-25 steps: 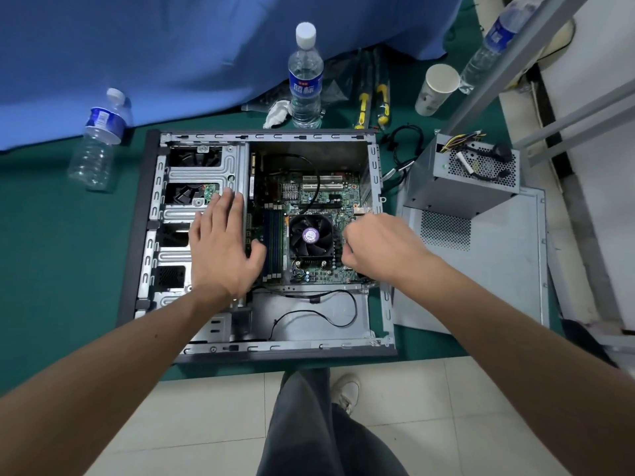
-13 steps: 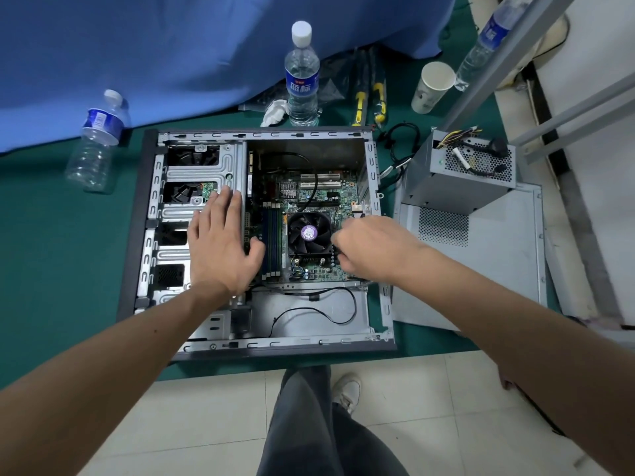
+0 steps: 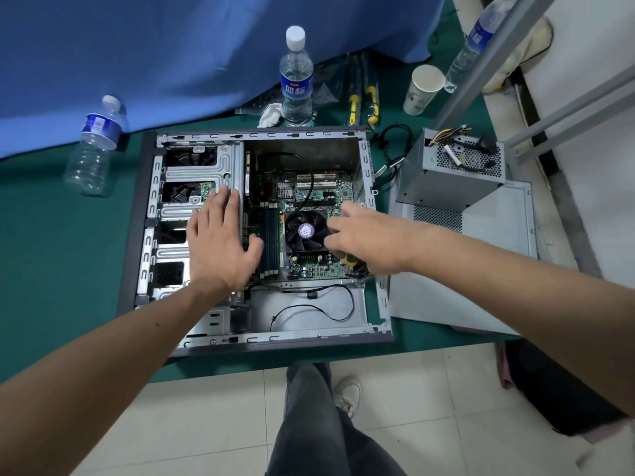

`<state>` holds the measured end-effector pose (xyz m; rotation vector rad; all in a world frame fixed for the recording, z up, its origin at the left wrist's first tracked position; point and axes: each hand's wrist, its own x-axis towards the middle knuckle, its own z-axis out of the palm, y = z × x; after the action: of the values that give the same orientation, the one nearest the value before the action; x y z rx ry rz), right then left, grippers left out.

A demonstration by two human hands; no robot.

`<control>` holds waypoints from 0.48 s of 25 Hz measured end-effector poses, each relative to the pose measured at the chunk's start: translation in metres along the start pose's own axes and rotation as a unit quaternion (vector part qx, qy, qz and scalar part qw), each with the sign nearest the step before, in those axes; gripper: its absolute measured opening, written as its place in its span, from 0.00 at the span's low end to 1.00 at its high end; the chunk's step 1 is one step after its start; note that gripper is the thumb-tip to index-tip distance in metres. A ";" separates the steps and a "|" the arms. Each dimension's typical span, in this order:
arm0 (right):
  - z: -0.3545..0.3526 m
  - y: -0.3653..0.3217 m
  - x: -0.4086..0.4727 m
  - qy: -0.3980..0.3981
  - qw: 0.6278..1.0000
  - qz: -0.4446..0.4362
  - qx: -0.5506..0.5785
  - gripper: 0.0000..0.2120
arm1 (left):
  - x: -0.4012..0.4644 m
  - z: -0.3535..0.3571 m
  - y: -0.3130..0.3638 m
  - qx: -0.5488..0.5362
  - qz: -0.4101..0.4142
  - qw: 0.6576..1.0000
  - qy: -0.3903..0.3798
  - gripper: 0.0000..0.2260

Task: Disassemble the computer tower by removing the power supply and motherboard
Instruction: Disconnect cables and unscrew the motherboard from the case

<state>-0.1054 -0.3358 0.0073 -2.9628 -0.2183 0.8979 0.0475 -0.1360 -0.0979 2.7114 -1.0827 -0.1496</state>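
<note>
Your right hand [image 3: 369, 237] grips a yellow-handled screwdriver [image 3: 352, 261] at the motherboard [image 3: 309, 262] (seated in the tower [image 3: 309, 324]), its 4 o'clock corner nearest; left hand [image 3: 220, 242] flat, released.

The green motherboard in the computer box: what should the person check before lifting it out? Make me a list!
1. Grey metal power supply out of the open grey computer case: ok, it stands on the side panel.
2. Green motherboard in the case: ok.
3. Left hand steadying the drive cage: ok, lying flat.
4. Right hand holding the yellow-handled screwdriver: ok.
5. All board screws out: cannot tell.
6. Black cable off the board: not ok, it lies across it.
</note>
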 end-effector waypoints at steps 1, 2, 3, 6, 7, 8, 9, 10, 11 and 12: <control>0.002 -0.003 -0.001 0.001 1.000 0.016 0.010 0.14 | 0.000 0.000 0.000 -0.002 0.000 1.000 -0.001 0.36; 0.002 -0.008 -0.001 0.003 0.998 0.055 0.011 0.15 | 0.000 0.000 0.000 -0.003 0.000 1.000 -0.001 0.36; 0.004 -0.012 0.000 -0.003 0.994 0.108 0.008 0.20 | 0.000 -0.001 0.000 -0.003 0.000 1.000 -0.001 0.36; 0.004 -0.019 0.008 0.013 0.992 0.125 0.010 0.13 | 0.000 0.000 0.000 -0.002 0.001 1.000 0.002 0.36; 0.003 -0.018 0.009 0.020 0.995 0.095 0.034 0.11 | 0.000 0.000 0.000 -0.003 0.002 1.000 0.002 0.36; 0.001 -0.015 0.008 0.014 0.995 0.066 0.067 0.14 | 0.000 0.000 0.000 -0.004 0.001 1.000 0.002 0.36; -0.002 -0.014 0.006 -0.002 0.994 0.046 0.099 0.15 | 0.000 -0.001 0.000 -0.004 0.000 1.000 0.002 0.36; -0.002 -0.013 0.006 -0.011 0.994 0.041 0.105 0.14 | 0.000 -0.001 0.000 -0.003 -0.001 1.000 0.001 0.36; -0.003 -0.014 0.006 -0.011 0.995 0.054 0.085 0.12 | -0.001 -0.001 0.000 -0.003 -0.001 1.000 -0.001 0.36; -0.001 -0.014 0.008 -0.012 0.994 0.089 0.056 0.15 | 0.000 -0.001 0.000 -0.003 0.000 1.000 -0.003 0.36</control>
<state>-0.1002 -0.3207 0.0051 -2.9022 0.0953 0.9310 0.0472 -0.1356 -0.0968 2.7071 -1.0811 -0.1598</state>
